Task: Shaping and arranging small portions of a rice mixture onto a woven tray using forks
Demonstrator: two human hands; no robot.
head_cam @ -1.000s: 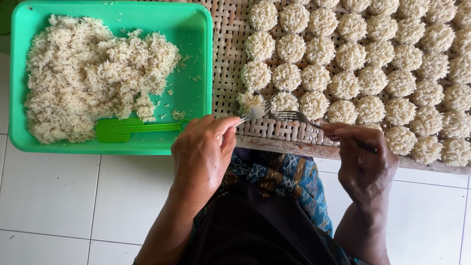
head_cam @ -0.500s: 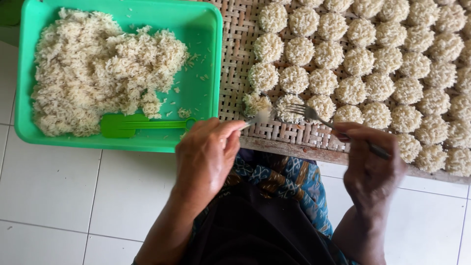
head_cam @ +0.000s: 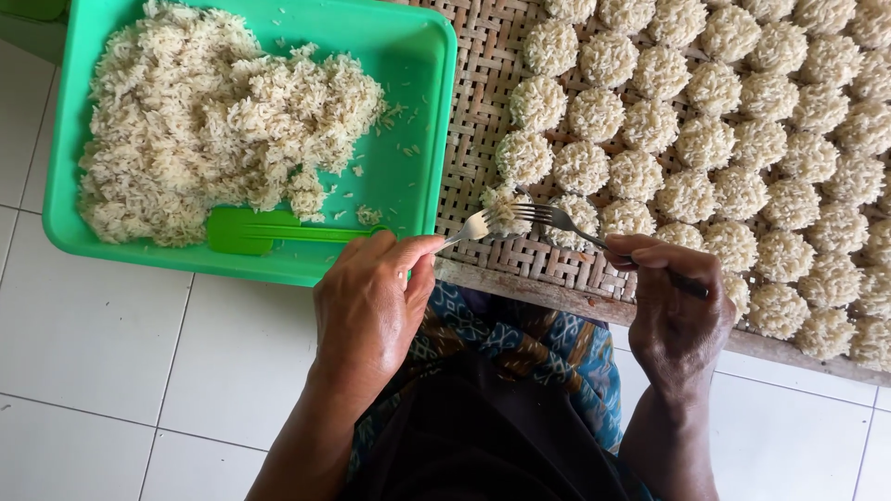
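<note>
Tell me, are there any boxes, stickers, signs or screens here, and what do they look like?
No stickers, signs or screens show.
Green plastic tub: upper left, rectangular, holding loose rice and a green spatula.
Woven bamboo tray: upper right, brown, covered in round rice cakes.
Left hand and right hand: each holds a metal fork over a rice clump at the woven tray's near edge.

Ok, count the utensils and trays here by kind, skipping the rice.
Forks: 2
Spatula: 1
Green tray: 1
Woven tray: 1
Total: 5
</note>
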